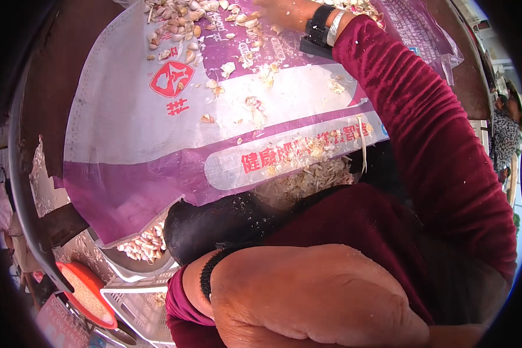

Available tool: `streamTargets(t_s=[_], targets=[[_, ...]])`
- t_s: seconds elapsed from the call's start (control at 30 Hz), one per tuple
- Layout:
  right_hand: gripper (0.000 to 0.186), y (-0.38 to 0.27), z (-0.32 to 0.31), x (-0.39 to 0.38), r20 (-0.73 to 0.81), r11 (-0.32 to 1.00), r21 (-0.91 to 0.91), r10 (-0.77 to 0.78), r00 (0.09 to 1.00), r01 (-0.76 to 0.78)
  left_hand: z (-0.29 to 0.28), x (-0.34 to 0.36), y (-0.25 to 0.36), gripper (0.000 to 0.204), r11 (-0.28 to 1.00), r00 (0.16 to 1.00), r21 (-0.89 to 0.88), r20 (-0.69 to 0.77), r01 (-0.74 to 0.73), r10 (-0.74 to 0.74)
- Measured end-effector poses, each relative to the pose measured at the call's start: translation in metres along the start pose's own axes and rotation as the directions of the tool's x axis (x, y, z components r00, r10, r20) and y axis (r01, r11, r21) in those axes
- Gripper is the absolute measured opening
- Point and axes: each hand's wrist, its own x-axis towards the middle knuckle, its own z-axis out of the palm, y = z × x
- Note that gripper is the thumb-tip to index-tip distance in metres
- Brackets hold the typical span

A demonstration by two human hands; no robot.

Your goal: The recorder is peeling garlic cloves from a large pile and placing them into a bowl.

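Note:
My right hand [281, 13], with a black band and a silver bracelet at the wrist, reaches over garlic cloves [180, 29] on a purple and white plastic sack [116, 116]; its fingers are blurred and cut by the top edge. My left hand [316, 290] is very large and close at the bottom, a black band round its wrist, its fingers not clearly visible. Papery skins lie scattered on the sack, with a pile of husks [290, 191] below its edge by my dark-clothed lap.
A metal pan of cloves [142, 243], a white plastic crate [130, 307] and an orange basin [84, 301] stand at the lower left. A dark table edge [43, 104] runs down the left. Another person in patterned clothing [503, 139] is at the far right.

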Motion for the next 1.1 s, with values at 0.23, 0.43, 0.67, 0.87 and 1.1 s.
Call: streamTargets(t_s=[0.23,0.43,0.67,0.87,1.1], targets=[[0.014,-0.034,0.088,-0.012,-0.198,-0.132,-0.965,-0.208,0.958,-0.229,-0.020,-0.011,0.004,0.025,0.999,0.999,0.051,0.032,0.012,-0.014],[0.018,-0.018,0.091,-0.032,-0.159,-0.063,-0.982,-0.235,0.959,-0.179,-0.036,-0.009,0.011,0.030,1.000,0.999,0.023,0.051,-0.009,0.008],[0.022,-0.031,0.122,-0.097,-0.346,0.768,-0.603,-0.005,0.938,-0.218,-0.069,-0.025,0.009,0.033,0.968,0.788,-0.189,-0.564,0.167,-0.247],[0.024,-0.025,0.161,-0.144,-0.044,0.959,-0.252,-0.141,0.989,0.126,-0.085,-0.032,-0.003,0.027,0.982,0.687,-0.112,-0.702,0.154,-0.188],[0.023,-0.022,0.200,-0.168,-0.008,0.978,-0.162,-0.138,0.990,0.134,-0.102,-0.038,-0.011,0.022,0.972,0.616,-0.103,-0.758,0.210,-0.213]])
